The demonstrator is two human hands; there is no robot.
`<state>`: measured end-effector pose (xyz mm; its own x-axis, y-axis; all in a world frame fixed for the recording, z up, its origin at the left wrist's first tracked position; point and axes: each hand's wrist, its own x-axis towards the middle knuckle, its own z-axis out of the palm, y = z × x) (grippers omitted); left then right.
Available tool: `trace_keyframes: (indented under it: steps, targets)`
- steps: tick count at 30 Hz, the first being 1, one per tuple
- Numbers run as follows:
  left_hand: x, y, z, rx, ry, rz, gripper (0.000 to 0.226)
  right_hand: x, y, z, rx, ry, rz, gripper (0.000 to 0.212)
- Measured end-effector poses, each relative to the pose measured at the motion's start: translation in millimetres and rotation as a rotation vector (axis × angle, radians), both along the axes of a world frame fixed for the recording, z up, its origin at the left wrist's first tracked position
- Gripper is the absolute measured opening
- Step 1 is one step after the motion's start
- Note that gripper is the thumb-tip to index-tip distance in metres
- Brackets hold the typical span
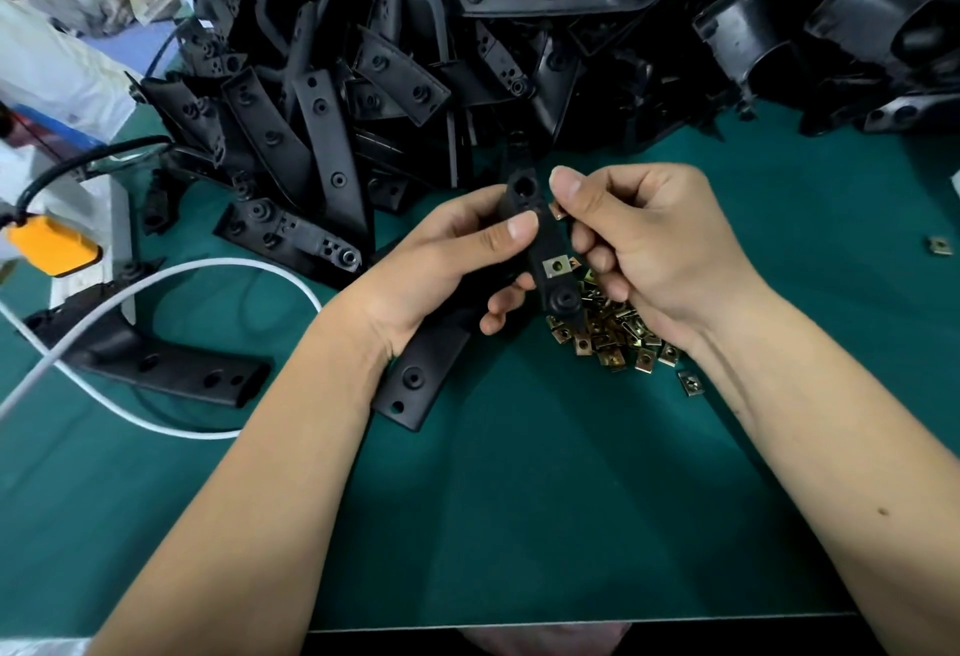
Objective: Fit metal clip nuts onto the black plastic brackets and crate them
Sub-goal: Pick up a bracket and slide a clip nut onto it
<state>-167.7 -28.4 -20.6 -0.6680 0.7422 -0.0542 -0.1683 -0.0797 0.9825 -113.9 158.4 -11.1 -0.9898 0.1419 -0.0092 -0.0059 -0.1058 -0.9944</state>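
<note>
Both grips clamped: my left hand point(457, 260) holds the bracket point(545, 250) above the desk point(519, 499), 1 clip nut point(557, 266) seated; my right hand point(639, 244) pinches the next clip nut point(557, 211). Heaped brackets point(519, 31) remain, I judge.

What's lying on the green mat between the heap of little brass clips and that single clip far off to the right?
Nothing: in the head view the green mat is bare between the clip heap and the lone clip.

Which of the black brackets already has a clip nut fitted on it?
The bracket held in the left hand, with a silvery clip nut seated on it. No nut shows on the brackets in the pile.
</note>
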Motion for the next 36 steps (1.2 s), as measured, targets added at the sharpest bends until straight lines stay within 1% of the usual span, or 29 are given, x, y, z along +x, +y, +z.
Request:
trace_keyframes:
  steps: [6, 8, 12, 15, 19, 23, 28, 31, 33, 35, 36]
  targets:
    - [0.9, 1.7, 1.1, -0.055, 0.047, 0.024, 0.044, 0.3, -2.2, 0.1, -0.015, -0.019, -0.034, 0.032]
    - [0.8, 2.2, 1.0, -0.059, 0.049, 0.026, 0.041, 0.6, -2.7, 0.0, -0.014, -0.019, -0.039, 0.031]
    - [1.2, 3.3, 0.1, -0.068, 0.053, 0.019, 0.027, 0.6, -1.0, 1.6, -0.043, -0.030, -0.033, 0.033]
    - [1.3, 4.1, 0.1, -0.060, 0.039, 0.003, 0.025, 0.5, -0.6, 1.6, -0.101, -0.058, 0.009, 0.034]
    - [2.3, 4.5, 0.9, -0.060, 0.045, -0.007, 0.022, 0.9, -4.6, -0.7, -0.088, -0.048, -0.004, 0.031]
    - [2.2, 4.8, 0.2, -0.097, 0.078, 0.022, 0.024, 1.6, -5.6, -2.8, -0.051, -0.038, -0.046, 0.036]
    - [3.2, 8.4, -3.3, -0.135, 0.112, 0.084, 0.041, 4.5, -7.3, -1.3, -0.046, -0.032, -0.050, 0.039]
    - [1.3, 7.0, -3.8, -0.120, 0.094, 0.097, 0.038, 6.0, -8.4, -1.4, 0.007, 0.022, -0.055, 0.041]
    - [0.2, 6.5, -3.4, -0.089, 0.071, 0.121, 0.030, 5.5, -8.5, -1.6, 0.056, 0.045, -0.058, 0.036]
    - [0.2, 6.3, -2.2, -0.064, 0.054, 0.150, 0.026, 4.1, -7.0, -1.4, 0.071, 0.035, -0.084, 0.020]
    - [0.4, 5.9, -1.9, -0.051, 0.041, 0.151, 0.026, 3.4, -5.9, -1.5, 0.045, 0.017, -0.090, 0.014]
